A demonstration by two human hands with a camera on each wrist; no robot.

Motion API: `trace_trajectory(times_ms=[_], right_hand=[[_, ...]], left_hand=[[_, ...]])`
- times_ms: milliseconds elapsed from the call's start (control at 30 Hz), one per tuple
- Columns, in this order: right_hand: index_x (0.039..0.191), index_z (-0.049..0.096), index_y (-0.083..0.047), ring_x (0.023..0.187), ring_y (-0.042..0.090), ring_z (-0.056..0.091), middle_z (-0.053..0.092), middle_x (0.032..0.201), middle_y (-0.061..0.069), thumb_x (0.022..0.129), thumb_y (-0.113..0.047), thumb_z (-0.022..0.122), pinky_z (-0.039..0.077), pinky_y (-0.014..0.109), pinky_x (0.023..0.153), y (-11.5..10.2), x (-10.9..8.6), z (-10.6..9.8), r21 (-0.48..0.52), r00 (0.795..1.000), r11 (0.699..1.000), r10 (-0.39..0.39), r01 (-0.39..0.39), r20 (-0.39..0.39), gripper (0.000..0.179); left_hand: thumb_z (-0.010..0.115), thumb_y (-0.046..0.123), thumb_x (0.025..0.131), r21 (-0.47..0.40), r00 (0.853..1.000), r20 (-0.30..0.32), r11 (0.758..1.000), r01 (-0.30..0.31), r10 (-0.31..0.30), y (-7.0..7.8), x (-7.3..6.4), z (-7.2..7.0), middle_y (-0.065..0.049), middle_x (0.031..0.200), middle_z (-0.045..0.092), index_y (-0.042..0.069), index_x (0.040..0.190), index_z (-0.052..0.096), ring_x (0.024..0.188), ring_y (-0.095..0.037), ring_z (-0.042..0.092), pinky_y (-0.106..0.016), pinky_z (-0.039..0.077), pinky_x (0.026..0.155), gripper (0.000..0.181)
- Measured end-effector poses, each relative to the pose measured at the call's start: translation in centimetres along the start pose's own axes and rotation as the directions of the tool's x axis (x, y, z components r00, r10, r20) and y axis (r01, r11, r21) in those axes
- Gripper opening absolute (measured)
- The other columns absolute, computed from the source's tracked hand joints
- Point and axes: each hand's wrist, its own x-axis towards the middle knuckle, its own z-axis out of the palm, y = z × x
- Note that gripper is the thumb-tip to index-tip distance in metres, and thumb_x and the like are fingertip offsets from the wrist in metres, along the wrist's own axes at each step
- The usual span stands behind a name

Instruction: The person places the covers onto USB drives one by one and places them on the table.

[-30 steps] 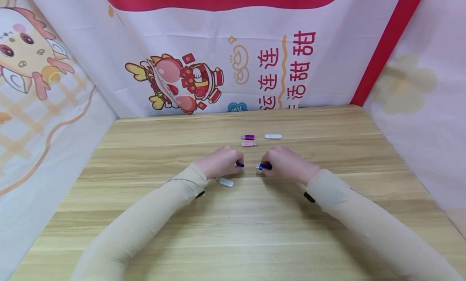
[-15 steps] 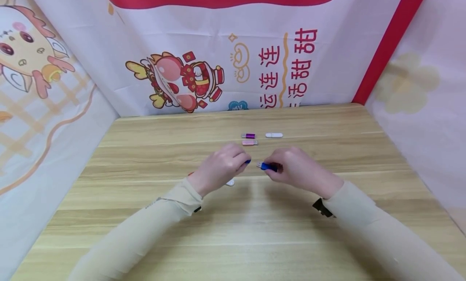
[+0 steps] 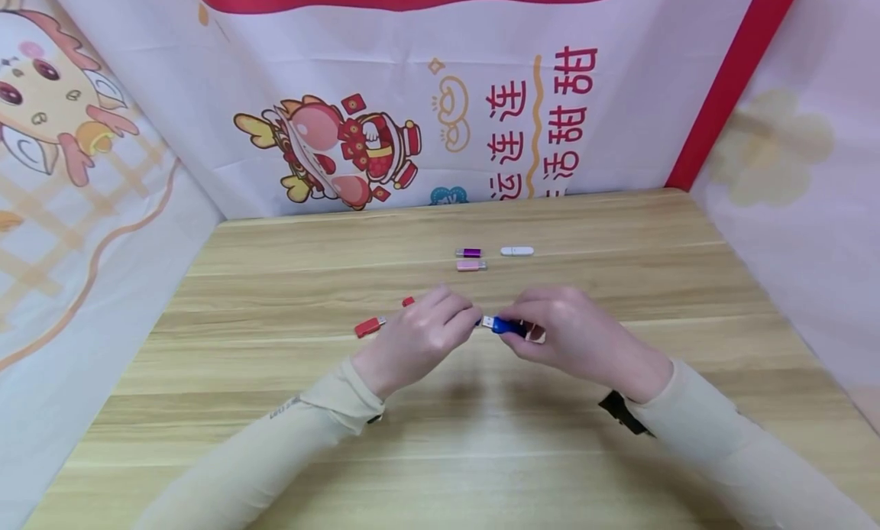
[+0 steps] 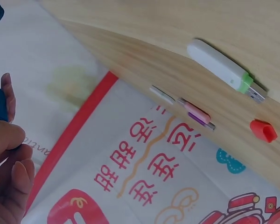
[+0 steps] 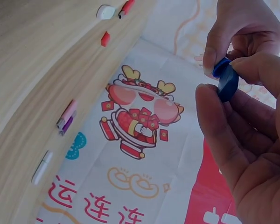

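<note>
Wood-grain counter [image 3: 454, 469]: your left grip [image 3: 418, 335] pinches blue cap [image 3: 477, 323], right grip [image 3: 576, 337] pinches blue USB stick [image 3: 506, 326]; cap off, connector [image 3: 487, 321] bare.

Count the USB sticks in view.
6: a blue stick, in the right hand; a purple stick, pink stick and white stick, farther back; a red stick, left of the left hand; a white-green stick, in the wrist views. More may be hidden.
</note>
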Motion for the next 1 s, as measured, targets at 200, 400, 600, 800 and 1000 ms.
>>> trace_trajectory(times_ms=[200, 400, 600, 800, 1000], right_hand=[[0.097, 0.077, -0.006, 0.061, 0.007, 0.055, 0.067, 0.08, -0.003, 0.079, -0.013, 0.085, 0.048, 0.015, 0.055, -0.3, -0.1, 0.0, -0.018, 1.0, 1.0, 0.01, -0.01, 0.002, 0.02], [0.097, 0.076, -0.005, 0.063, 0.005, 0.055, 0.067, 0.081, -0.003, 0.08, -0.012, 0.084, 0.048, 0.013, 0.055, -0.3, -0.2, 0.2, -0.017, 1.0, 1.0, -0.01, 0.01, -0.014, 0.02], [0.098, 0.076, -0.004, 0.064, 0.004, 0.056, 0.068, 0.084, -0.002, 0.079, -0.012, 0.085, 0.049, 0.013, 0.056, -0.4, -0.2, 0.4, -0.003, 1.0, 1.0, -0.008, 0.008, -0.023, 0.022], [0.099, 0.076, -0.005, 0.065, 0.004, 0.058, 0.069, 0.086, -0.001, 0.079, -0.013, 0.085, 0.051, 0.015, 0.057, -0.5, -0.2, 0.5, 0.015, 0.999, 1.0, -0.005, 0.005, -0.032, 0.024], [0.1, 0.077, -0.005, 0.069, 0.006, 0.06, 0.07, 0.091, 0.001, 0.078, -0.014, 0.086, 0.052, 0.016, 0.059, -0.7, -0.1, 0.3, -0.011, 1.0, 1.0, 0.018, -0.019, -0.015, 0.025]], left_hand=[[0.078, 0.005, 0.085, 0.049, 1.0, -0.003, 0.999, -0.014, 0.014, 0.5, 0.0, -0.2, -0.011, 0.097, 0.072, -0.001, 0.101, 0.072, 0.088, -0.02, 0.066, -0.024, 0.055, 0.081, 0.017], [0.076, 0.004, 0.087, 0.064, 1.0, -0.001, 0.998, -0.015, 0.015, 0.7, -0.1, -0.5, -0.01, 0.098, 0.071, -0.001, 0.102, 0.072, 0.088, -0.02, 0.065, -0.025, 0.055, 0.081, 0.016], [0.076, 0.005, 0.087, 0.083, 0.999, -0.011, 0.996, -0.037, 0.038, 0.8, -0.2, -0.5, -0.01, 0.097, 0.071, -0.001, 0.101, 0.072, 0.088, -0.019, 0.065, -0.024, 0.055, 0.081, 0.016], [0.077, 0.008, 0.087, 0.049, 0.999, -0.02, 0.998, -0.031, 0.032, 1.0, -0.1, -0.4, -0.009, 0.098, 0.071, -0.001, 0.102, 0.072, 0.088, -0.019, 0.064, -0.023, 0.055, 0.081, 0.018], [0.081, 0.014, 0.084, -0.171, 0.994, 0.004, 0.979, 0.11, -0.111, 1.4, 0.0, -0.6, -0.008, 0.1, 0.07, 0.0, 0.105, 0.073, 0.092, -0.018, 0.064, -0.022, 0.053, 0.085, 0.026]])
